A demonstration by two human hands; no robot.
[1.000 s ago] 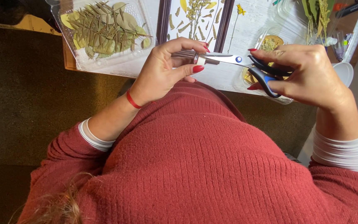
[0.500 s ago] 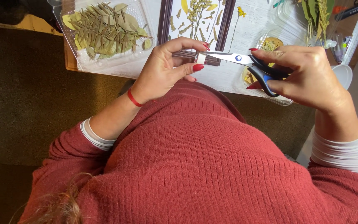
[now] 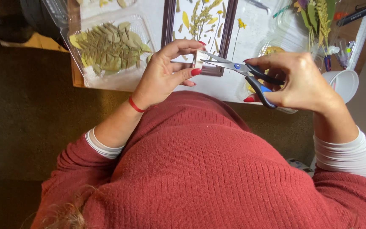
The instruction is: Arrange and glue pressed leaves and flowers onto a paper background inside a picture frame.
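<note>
My right hand (image 3: 299,82) grips scissors (image 3: 238,70) with black and blue handles, blades slightly apart and pointing left. My left hand (image 3: 168,70) pinches a small pale strip (image 3: 198,58) between thumb and fingers, right at the blade tips. Both hands hover over the near edge of a white table (image 3: 217,87), above my red sweater. Behind the hands lies a dark wooden frame (image 3: 227,34) with pressed yellow flowers and leaves on white backing.
A clear plastic tray of dried green leaves (image 3: 109,51) sits at the left of the table. Dried stems (image 3: 316,19) and a white cup (image 3: 344,82) stand at the right, with a ruler (image 3: 363,29) behind. Dark carpet lies below.
The scissor blades have opened a little and now straddle the strip. My left hand has raised its fingers higher around the strip. The view has shifted slightly.
</note>
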